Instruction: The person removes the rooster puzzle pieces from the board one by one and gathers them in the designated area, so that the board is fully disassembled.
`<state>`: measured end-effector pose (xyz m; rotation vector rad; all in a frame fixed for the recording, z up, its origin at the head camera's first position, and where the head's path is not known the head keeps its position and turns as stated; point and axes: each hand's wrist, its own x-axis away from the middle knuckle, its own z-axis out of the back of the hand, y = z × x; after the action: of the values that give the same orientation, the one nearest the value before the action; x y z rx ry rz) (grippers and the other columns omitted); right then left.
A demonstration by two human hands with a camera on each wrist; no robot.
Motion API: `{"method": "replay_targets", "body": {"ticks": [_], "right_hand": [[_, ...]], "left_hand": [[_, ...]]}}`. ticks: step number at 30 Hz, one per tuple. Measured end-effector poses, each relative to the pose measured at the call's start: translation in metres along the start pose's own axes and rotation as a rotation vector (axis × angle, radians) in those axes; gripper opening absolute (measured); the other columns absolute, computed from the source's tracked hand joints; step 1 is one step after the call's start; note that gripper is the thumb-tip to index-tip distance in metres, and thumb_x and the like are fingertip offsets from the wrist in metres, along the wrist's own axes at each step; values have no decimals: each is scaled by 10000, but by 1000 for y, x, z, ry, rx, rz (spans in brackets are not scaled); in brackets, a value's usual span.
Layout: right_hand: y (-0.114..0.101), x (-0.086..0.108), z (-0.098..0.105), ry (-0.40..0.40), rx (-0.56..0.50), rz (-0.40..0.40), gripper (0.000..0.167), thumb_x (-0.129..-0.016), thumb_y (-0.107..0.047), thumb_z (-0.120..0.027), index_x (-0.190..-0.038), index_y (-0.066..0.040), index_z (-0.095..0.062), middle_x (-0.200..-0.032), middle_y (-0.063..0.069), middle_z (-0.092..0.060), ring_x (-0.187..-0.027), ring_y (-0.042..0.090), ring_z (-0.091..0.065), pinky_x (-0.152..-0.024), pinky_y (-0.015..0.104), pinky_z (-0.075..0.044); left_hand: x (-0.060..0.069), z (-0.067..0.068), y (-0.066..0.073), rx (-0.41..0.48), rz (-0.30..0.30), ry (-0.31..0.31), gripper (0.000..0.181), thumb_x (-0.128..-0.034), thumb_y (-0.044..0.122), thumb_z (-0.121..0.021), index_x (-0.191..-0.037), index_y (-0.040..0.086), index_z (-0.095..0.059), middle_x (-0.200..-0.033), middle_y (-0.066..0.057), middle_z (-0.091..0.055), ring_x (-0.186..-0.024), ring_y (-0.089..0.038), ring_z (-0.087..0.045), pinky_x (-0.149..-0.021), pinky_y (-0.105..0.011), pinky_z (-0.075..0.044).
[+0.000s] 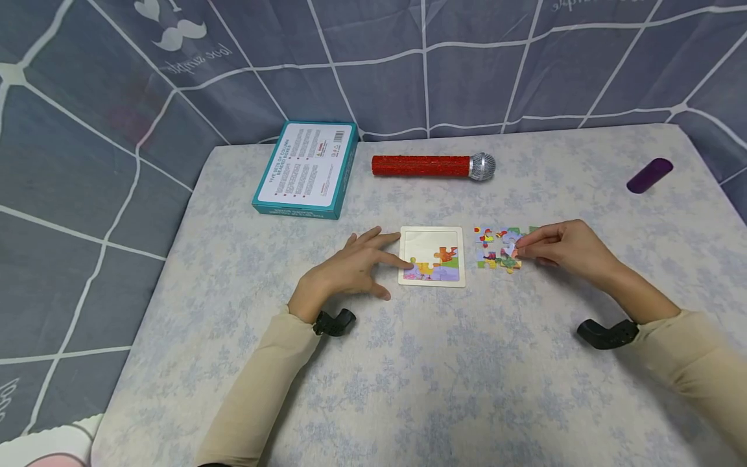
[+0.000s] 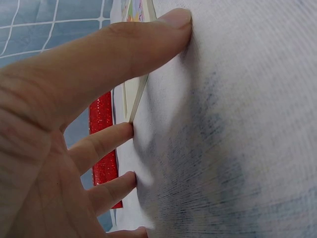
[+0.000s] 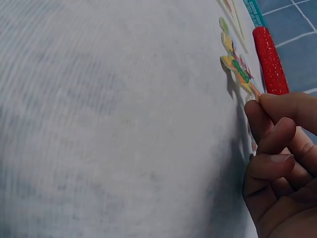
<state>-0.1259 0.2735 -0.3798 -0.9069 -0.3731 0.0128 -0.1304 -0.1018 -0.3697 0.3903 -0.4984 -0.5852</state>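
Two hands work over a shallow puzzle tray, which lies on the worktop midway between its left and right edges, nearer the far edge than the near one. The left hand spreads its fingers apart along the tray's left side, the index fingertip reaching over the rim. The right hand pinches a puzzle piece between thumb and index finger above loose pieces, just beside the tray toward the worktop's right edge. Fitted pieces line the tray's side facing the near edge.

The pinched piece looks thin, light and stiff, probably smooth enough to slide; its knobs may chip or bend, so gripping it by opposite edges should be safest. The tray seems light too, best steadied by its rim.
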Motion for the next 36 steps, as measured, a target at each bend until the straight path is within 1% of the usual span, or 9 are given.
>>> {"method": "replay_targets", "body": {"ticks": [4,9,16,24,32,36], "right_hand": [[5,-1,3,-5,15,13,368,-875,-334,-755,-1097,-41,-749,-938,-76,-737,-635,81,-530,-560,261,-452],[6,-2,3,-3,82,14,350,-884,-339,-743,-1085,-53,-751,-988,-19,-733,-656,96,-519,-568,274,-438],[2,-2,2,-6,136,19,319,-882,-345,-740,-1047,-73,-758,-945,4,-736,-711,92,-542,-600,263,-467],[2,-3,-1,4,184,27,271,-880,-345,-736,-996,-102,-767,-965,14,-737,-787,107,-568,-636,260,-468],[1,-3,-3,21,208,34,244,-890,-325,-725,-979,-101,-764,-926,9,-736,-746,127,-540,-609,270,-446],[-1,-1,-4,56,224,56,233,-888,-318,-727,-971,-103,-759,-872,0,-733,-735,124,-526,-599,269,-418]], "left_hand": [[0,0,0,5,2,1,636,-727,231,-889,-1313,296,-652,-1608,-5,-262,-1501,-307,-52,-1150,-617,-11],[-1,0,0,4,3,2,637,-725,228,-890,-1313,297,-652,-1608,-2,-261,-1501,-306,-52,-1152,-612,-8],[-2,-1,-2,0,0,5,637,-727,235,-889,-1314,299,-650,-1609,-2,-259,-1501,-302,-57,-1152,-614,-16],[-1,-1,-1,7,-1,10,634,-725,235,-890,-1310,298,-654,-1606,-7,-268,-1499,-306,-66,-1146,-626,-21],[-1,-1,-1,-3,-3,9,635,-724,241,-891,-1310,296,-655,-1605,-12,-271,-1498,-315,-70,-1142,-636,-27],[0,-1,-1,-4,-5,10,639,-722,240,-893,-1312,297,-653,-1605,-8,-271,-1498,-311,-71,-1140,-639,-30]]}}
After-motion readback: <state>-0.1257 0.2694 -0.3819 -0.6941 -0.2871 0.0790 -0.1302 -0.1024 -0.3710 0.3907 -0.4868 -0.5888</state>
